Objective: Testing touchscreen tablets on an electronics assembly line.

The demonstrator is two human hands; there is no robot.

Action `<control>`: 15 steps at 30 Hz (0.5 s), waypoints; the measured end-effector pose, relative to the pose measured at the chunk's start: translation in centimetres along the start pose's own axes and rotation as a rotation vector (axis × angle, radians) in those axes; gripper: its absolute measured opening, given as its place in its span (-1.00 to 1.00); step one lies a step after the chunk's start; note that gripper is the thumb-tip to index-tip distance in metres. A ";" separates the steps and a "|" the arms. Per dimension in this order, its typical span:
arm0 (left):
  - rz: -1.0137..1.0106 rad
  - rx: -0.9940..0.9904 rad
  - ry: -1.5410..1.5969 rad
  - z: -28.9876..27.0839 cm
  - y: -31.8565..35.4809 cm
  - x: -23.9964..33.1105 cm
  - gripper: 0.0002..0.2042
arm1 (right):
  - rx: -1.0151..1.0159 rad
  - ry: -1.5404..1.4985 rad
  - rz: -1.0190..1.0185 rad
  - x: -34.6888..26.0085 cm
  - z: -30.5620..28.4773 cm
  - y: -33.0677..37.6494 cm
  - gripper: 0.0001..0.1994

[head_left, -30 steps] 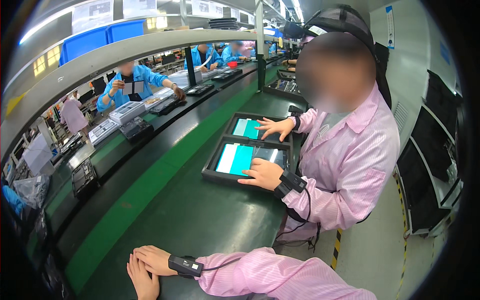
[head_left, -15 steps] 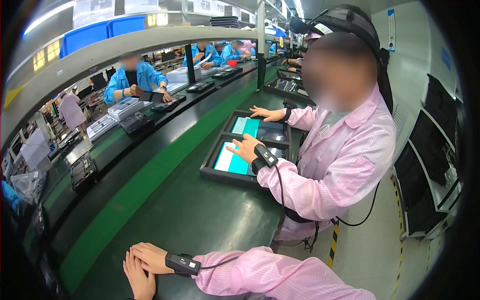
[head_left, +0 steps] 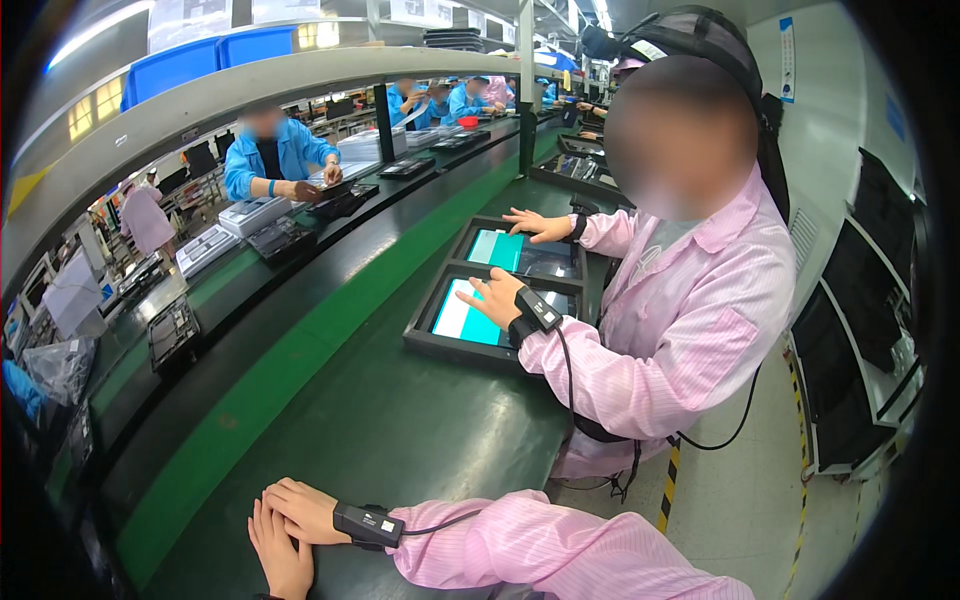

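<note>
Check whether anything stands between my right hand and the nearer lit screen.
Yes: between your right hand and it come the black tray's near rim and, over the screen, a co-worker's hand; touching is unclear.

A glossy dark-green tabletop (head_left: 400,440) carries a brighter green strip (head_left: 250,390) along its length. Right of the strip lie two black frames (head_left: 460,347), set close together, each holding a partly covered, lit screen (head_left: 452,318). Farther along sits another black tray (head_left: 578,186).

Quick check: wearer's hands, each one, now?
Left hand: open, fingers extended, no object visible.
Right hand: partly over the left, no object visible, grip unclear.
</note>
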State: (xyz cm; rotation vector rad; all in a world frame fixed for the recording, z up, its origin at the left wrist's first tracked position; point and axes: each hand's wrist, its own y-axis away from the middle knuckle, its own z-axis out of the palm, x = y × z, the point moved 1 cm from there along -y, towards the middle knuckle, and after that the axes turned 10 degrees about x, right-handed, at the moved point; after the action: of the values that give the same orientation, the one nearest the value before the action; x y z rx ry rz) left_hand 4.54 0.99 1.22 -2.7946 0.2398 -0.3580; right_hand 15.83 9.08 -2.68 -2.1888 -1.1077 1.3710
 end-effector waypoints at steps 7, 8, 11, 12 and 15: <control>0.001 -0.009 -0.002 -0.1 -0.1 0.2 -0.43 | 0.148 -0.023 -0.091 0.7 1.2 0.3 -0.66; 0.000 -0.011 -0.005 -0.1 -0.1 0.2 -0.43 | 0.150 -0.027 -0.084 0.8 1.3 0.3 -0.65; -0.002 -0.017 -0.013 -0.1 -0.1 0.2 -0.43 | 0.151 -0.014 -0.098 0.8 1.3 0.3 -0.65; -0.002 -0.019 -0.015 -0.1 -0.1 0.2 -0.43 | 0.156 -0.015 -0.100 0.7 1.2 0.3 -0.65; -0.002 -0.017 -0.011 -0.1 -0.1 0.2 -0.42 | 0.095 0.002 -0.067 0.4 0.7 0.2 -0.65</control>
State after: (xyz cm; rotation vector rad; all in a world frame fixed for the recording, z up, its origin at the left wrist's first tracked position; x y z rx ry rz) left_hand 4.74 1.03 1.44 -2.8129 0.2385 -0.3428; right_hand 15.44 9.22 -3.38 -2.0677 -1.0822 1.3638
